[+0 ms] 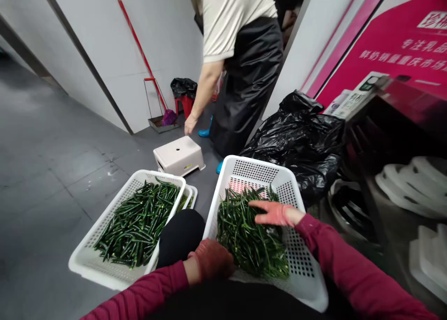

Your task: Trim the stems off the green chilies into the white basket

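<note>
In a white perforated plastic basket [293, 255] in front of me lies a heap of long thin green chillies [244, 236]. My right hand [270, 213], in a pinkish-orange glove, is open over this heap, its fingers stretched to the left. At the basket's near left side is my left hand [211, 259], in a similar glove. Its fingers look curled, and what they hold, if anything, is hidden. To the left stands another white basket [84, 250], with more green chillies [139, 222] spread in it. My dark-clothed knee [183, 234] is between the baskets.
A person [240, 54] in a dark apron bends ahead, one hand at a pale step stool [178, 154]. Black plastic bags [296, 143] lie beyond my basket. A red-handled dustpan [163, 122] stands by the wall. White containers [415, 185] are stacked at right.
</note>
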`<state>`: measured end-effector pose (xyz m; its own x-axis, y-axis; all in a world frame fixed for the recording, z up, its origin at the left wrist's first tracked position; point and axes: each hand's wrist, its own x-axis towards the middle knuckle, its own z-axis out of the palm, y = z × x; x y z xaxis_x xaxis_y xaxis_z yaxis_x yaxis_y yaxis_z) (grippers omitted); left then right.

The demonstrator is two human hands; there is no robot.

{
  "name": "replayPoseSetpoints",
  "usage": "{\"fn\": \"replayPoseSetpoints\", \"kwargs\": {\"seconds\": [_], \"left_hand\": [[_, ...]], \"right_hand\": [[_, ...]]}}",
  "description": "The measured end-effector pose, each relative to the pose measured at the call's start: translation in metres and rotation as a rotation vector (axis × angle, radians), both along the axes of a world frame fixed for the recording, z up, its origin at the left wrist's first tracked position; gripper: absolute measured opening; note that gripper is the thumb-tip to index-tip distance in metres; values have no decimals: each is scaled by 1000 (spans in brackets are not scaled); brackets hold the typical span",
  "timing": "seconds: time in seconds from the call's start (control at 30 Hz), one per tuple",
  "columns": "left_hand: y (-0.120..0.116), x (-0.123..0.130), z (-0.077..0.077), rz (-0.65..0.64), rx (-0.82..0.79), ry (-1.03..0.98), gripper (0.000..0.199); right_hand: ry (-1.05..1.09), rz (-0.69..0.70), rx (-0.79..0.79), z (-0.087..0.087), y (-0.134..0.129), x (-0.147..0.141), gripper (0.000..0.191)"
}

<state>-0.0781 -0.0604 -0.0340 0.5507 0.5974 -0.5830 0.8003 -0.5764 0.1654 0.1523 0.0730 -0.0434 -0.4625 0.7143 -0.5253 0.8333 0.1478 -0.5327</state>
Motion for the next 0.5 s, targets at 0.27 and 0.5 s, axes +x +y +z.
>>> {"fn": "replayPoseSetpoints", "kwargs": {"seconds": [0.27,0.5], "left_hand": [[-1,0,-2,40,-34,45,35],[7,6,7,169,-92,20,26]], "right_hand": [[-400,-533,237,-56,66,15,61],[-298,-159,224,-72,57,-1,45]]}}
